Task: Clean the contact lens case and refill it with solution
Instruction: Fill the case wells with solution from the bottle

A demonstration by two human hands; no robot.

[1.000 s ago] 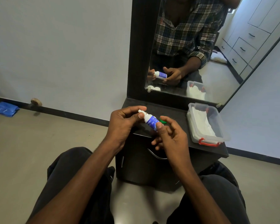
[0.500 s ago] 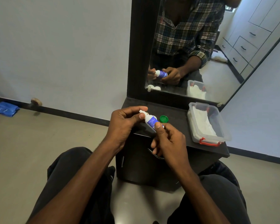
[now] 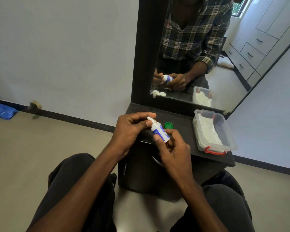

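Bottle (image 3: 159, 132) tilted, just nearer than green cap (image 3: 169, 125) on worktop (image 3: 182, 129); left hand (image 3: 131, 131) pinches nozzle, right hand (image 3: 172, 148) grips base.

A plain room with a dark dressing unit against a pale wall.

The wall (image 3: 60, 47) is bare and grey-white, edged by a dark skirting board (image 3: 74, 117) above a beige floor (image 3: 40, 148). A tall mirror (image 3: 224, 47) in a dark frame stands on a dark worktop (image 3: 182, 121), reflecting white drawers (image 3: 254, 47) and a window (image 3: 239, 7) letting in daylight. A blue packet (image 3: 2, 111) lies on the floor beside the skirting.
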